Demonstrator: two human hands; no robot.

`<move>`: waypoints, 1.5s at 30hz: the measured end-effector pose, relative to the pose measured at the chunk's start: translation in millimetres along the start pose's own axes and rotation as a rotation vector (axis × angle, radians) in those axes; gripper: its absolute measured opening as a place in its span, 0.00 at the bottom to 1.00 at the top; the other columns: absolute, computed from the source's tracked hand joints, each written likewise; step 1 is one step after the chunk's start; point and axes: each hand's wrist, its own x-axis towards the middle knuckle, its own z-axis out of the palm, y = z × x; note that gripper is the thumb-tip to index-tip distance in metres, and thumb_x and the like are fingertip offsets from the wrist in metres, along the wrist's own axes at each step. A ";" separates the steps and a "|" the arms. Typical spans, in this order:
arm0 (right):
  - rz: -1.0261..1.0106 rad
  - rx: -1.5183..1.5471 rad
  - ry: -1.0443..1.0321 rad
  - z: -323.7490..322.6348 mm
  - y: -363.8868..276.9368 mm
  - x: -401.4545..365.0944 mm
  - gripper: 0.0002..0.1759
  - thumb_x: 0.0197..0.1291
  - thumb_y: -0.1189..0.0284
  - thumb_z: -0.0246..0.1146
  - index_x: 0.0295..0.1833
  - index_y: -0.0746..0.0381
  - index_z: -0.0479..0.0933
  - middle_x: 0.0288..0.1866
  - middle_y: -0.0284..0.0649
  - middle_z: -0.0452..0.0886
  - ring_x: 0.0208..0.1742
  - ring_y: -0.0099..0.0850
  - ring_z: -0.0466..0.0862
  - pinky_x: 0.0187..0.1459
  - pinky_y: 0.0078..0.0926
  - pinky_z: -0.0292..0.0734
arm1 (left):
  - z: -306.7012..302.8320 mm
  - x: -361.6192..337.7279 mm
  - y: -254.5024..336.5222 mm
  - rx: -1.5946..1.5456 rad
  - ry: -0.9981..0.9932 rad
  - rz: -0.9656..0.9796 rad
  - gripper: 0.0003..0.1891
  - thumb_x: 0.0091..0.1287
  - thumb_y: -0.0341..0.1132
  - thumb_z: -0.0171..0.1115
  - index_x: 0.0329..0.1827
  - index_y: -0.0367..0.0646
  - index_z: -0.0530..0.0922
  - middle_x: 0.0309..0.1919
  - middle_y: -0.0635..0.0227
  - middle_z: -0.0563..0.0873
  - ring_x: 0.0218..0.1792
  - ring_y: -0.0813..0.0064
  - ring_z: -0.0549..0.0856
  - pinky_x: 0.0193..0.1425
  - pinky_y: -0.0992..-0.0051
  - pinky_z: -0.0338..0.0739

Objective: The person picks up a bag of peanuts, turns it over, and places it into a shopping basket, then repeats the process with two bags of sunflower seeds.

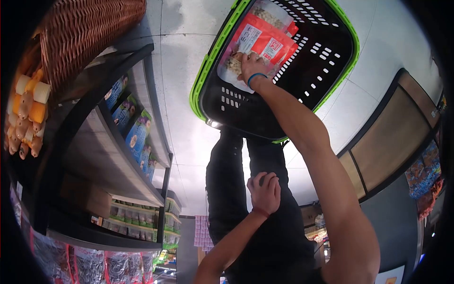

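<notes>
My right hand (254, 68), with a blue band at the wrist, reaches into a black basket with a green rim (201, 78). Its bent fingers grip the lower part of a red and clear food package (273, 40) lying in the basket. Behind that one, a similar package (269, 13) is partly covered. My left hand (266, 191), with a red band at the wrist, is in front of my dark trousers (227, 184). Its fingers are curled in, and I see nothing held in them.
Left of me is a shelf (137, 165) with blue packages (138, 135). A brown wicker basket (90, 38) and a bunch of orange and cream items (28, 111) are at the upper left. Bagged goods (90, 265) hang lower left. A brown panelled unit (395, 137) stands at the right.
</notes>
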 end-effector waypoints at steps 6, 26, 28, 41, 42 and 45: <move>0.039 0.046 -0.018 6.2 1.5 6.2 0.48 0.40 0.58 0.81 0.64 0.63 0.63 0.61 0.55 0.70 0.58 0.58 0.77 0.57 0.48 0.77 | -4.1 2.6 -1.0 -0.016 -0.041 0.005 0.07 0.63 0.30 0.58 0.43 0.47 0.79 0.51 0.73 0.81 0.60 0.61 0.71 0.64 0.49 0.57; -0.311 0.503 0.222 -71.0 2.9 -280.5 0.11 0.66 0.65 0.60 0.44 0.63 0.78 0.43 0.47 0.79 0.46 0.47 0.82 0.46 0.41 0.77 | 11.2 -26.2 -9.9 0.086 -0.066 0.092 0.13 0.72 0.39 0.51 0.54 0.49 0.79 0.58 0.71 0.79 0.69 0.65 0.67 0.73 0.50 0.54; -0.181 0.493 0.073 -91.4 -1.7 -335.9 0.11 0.65 0.64 0.61 0.44 0.60 0.79 0.44 0.46 0.80 0.44 0.47 0.82 0.46 0.41 0.78 | 13.7 -38.0 -17.3 0.054 -0.215 0.070 0.19 0.75 0.42 0.46 0.63 0.51 0.75 0.67 0.72 0.74 0.75 0.67 0.62 0.77 0.50 0.51; -0.347 0.106 -0.250 -71.8 -58.1 -468.7 0.24 0.62 0.53 0.62 0.52 0.62 0.81 0.49 0.50 0.85 0.54 0.45 0.84 0.58 0.40 0.77 | -133.1 -185.8 -144.9 -0.165 0.027 -0.333 0.19 0.72 0.46 0.43 0.50 0.47 0.80 0.50 0.49 0.85 0.54 0.46 0.82 0.59 0.51 0.75; -0.349 0.100 -0.240 -76.6 -68.8 -475.2 0.23 0.62 0.54 0.62 0.51 0.62 0.82 0.48 0.50 0.86 0.54 0.45 0.84 0.57 0.40 0.77 | -148.2 -202.9 -152.4 -0.217 0.114 -0.387 0.18 0.72 0.45 0.43 0.50 0.47 0.80 0.49 0.48 0.85 0.54 0.46 0.82 0.59 0.51 0.75; -0.421 0.067 -0.185 -89.7 -102.3 -476.6 0.23 0.62 0.54 0.62 0.50 0.61 0.82 0.47 0.49 0.86 0.52 0.45 0.85 0.55 0.39 0.78 | -173.1 -241.9 -187.8 -0.351 0.348 -0.489 0.18 0.71 0.44 0.43 0.51 0.48 0.80 0.49 0.47 0.84 0.54 0.44 0.81 0.61 0.52 0.75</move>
